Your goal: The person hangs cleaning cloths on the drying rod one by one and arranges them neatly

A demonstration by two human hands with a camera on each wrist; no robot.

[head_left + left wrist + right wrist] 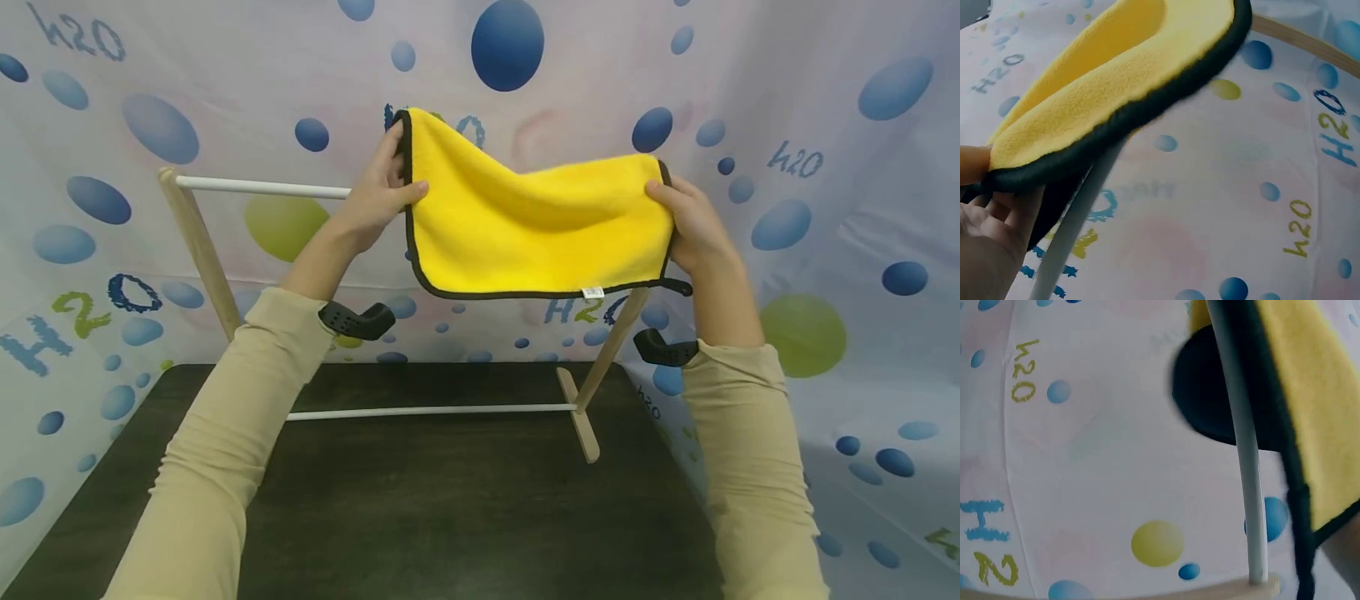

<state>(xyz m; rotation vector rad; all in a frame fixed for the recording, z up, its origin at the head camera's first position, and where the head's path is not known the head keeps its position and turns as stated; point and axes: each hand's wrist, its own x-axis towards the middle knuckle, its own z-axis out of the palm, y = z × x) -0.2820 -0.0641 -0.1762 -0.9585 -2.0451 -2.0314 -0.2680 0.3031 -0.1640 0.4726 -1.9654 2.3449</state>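
A yellow towel (540, 225) with black edging and a small white tag is stretched between both hands at the top rail of a rack. The left hand (378, 196) pinches its left edge, thumb on the yellow face. At the opposite edge the right hand (693, 217) grips the towel the same way, its fingers mostly hidden behind the cloth. In the right wrist view the white rail (1247, 462) runs between the yellow side and a dark flap of towel (1207, 394). The left wrist view shows the rail (1075, 231) below the towel's folded edge.
The rack has wooden side posts (198, 242), a lower white bar (435, 411) and a wooden foot (579, 417). It stands on a dark table (450, 517). A curtain (225, 83) printed with blue and green dots hangs behind and at the sides.
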